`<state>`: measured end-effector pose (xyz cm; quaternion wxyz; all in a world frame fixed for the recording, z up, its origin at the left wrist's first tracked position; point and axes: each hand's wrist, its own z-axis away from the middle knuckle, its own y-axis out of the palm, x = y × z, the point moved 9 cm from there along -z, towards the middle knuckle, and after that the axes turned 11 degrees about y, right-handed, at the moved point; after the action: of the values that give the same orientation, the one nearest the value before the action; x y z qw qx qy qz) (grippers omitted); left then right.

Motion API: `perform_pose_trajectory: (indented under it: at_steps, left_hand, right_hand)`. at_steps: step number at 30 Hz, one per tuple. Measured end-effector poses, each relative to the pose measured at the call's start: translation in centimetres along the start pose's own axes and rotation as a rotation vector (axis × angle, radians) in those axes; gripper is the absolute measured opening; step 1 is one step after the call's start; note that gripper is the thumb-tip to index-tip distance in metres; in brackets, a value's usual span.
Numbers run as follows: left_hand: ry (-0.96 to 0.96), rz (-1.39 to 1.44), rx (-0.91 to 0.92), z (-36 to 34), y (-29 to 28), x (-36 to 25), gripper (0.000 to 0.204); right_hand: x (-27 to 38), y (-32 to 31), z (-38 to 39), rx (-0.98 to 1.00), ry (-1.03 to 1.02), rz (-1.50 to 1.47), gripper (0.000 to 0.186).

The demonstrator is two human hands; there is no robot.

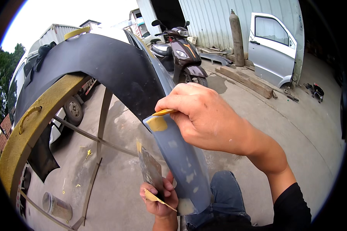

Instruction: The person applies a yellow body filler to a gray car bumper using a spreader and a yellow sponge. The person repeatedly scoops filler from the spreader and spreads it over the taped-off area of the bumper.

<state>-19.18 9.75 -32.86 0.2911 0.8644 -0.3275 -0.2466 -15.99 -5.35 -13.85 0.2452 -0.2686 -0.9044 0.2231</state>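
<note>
My right hand (204, 117) pinches a small yellow putty spreader (164, 112), held against the upper end of the grey-primed strip of a dark car body panel (119, 57). Just below the spreader's edge lies a patch of yellow putty (157, 124). Lower down, my left hand (162, 198) is closed round a flat, putty-smeared plate (149, 167), which stands tilted upward. A thin yellow putty-coated piece (155, 198) is also between the fingers of that hand. Several pale spots mark the grey primer (181, 158). My right fingertips partly cover the spreader.
The panel rests over a stand with a yellow curved top (38, 111) and metal legs (102, 115). A putty-stained tub (57, 206) sits on the floor at lower left. Farther off are a motor scooter (181, 54), a gas cylinder (237, 38), a wooden beam (246, 81) and a silver car door (272, 50).
</note>
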Motion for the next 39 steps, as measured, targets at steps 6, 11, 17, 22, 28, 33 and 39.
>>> perform_pose_trajectory:
  at_steps: [6,11,17,22,28,33,39]
  left_hand:
    - [0.006,0.000,0.000,0.0,0.2,-0.1,0.017]
    - [-0.008,0.001,-0.009,0.1,-0.1,0.0,0.016]
    - [-0.015,-0.025,-0.014,0.0,0.0,0.0,0.018]
    - [-0.007,-0.007,-0.007,0.0,-0.1,-0.1,0.020]
    - [-0.008,0.020,-0.011,0.1,0.1,0.1,0.022]
    - [-0.044,-0.133,-0.194,0.7,-2.0,0.0,0.025]
    - [-0.004,-0.092,-0.148,0.5,-1.2,-0.1,0.031]
  right_hand:
    - [0.1,1.0,-0.2,0.076,0.081,0.074,0.018]
    - [1.4,2.0,-0.3,0.114,0.063,0.097,0.017]
    - [2.6,2.5,0.3,0.101,-0.026,0.033,0.015]
    - [2.0,0.3,-0.1,-0.046,-0.065,0.050,0.014]
    - [2.1,1.5,0.4,-0.004,-0.071,0.131,0.017]
    - [2.9,2.4,2.0,-0.045,-0.133,0.142,0.028]
    - [3.3,2.3,1.6,-0.029,-0.146,0.204,0.028]
